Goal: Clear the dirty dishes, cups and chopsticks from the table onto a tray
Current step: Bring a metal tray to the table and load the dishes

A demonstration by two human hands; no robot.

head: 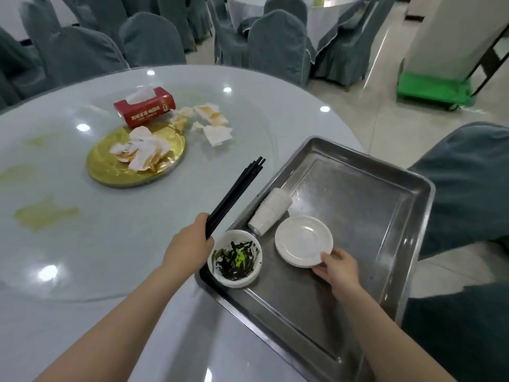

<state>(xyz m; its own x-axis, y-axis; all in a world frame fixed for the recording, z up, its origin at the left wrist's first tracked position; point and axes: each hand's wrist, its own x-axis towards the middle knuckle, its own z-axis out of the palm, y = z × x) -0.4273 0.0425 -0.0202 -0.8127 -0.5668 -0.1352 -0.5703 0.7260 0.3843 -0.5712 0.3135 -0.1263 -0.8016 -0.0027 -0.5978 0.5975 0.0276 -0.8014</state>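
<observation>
A steel tray [366, 205] lies on the right part of the round table. Inside it are a stack of white cups [268, 212] lying on its side, a white bowl [234, 257] smeared with dark and green leftovers, and a white plate [303, 241]. My left hand [190, 244] grips a bundle of black chopsticks [234, 194] just left of the tray, their tips pointing up and away. My right hand [337, 268] holds the near right edge of the plate over the tray.
A glass turntable [82, 216] carries a gold plate [110, 166] with crumpled napkins, a red tissue box [144, 106] and loose used napkins [212, 125]. Yellowish stains mark the glass. Covered chairs [275, 42] ring the table; a green cart [432, 89] stands far right.
</observation>
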